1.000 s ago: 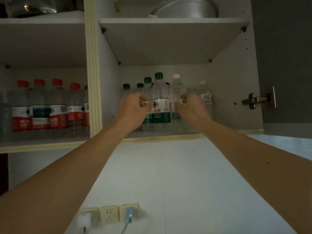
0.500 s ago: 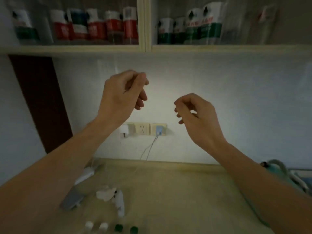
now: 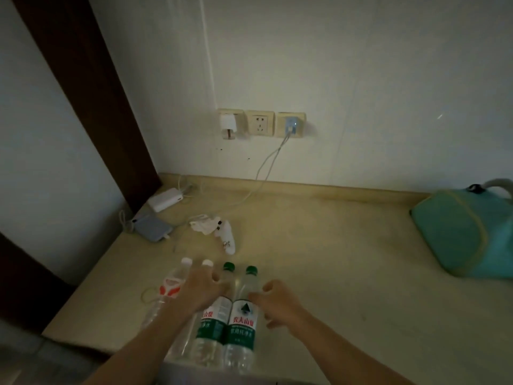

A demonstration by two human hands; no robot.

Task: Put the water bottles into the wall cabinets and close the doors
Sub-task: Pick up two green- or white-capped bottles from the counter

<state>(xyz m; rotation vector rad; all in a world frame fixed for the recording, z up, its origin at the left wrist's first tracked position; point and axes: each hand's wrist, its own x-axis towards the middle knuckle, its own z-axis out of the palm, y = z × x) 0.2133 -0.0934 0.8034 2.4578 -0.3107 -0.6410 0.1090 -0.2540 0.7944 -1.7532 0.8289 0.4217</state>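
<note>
Both hands have come down from the cabinets: left hand and right hand, fingers loosely curled, are hovering over four clear bottles standing at the tabletop's near edge.

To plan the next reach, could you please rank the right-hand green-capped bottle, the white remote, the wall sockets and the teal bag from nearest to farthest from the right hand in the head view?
From the right hand:
1. Green-capped bottle, right at its fingertips.
2. White remote, beyond, slightly left.
3. Teal bag, far right.
4. Wall sockets, up on the wall.
</note>
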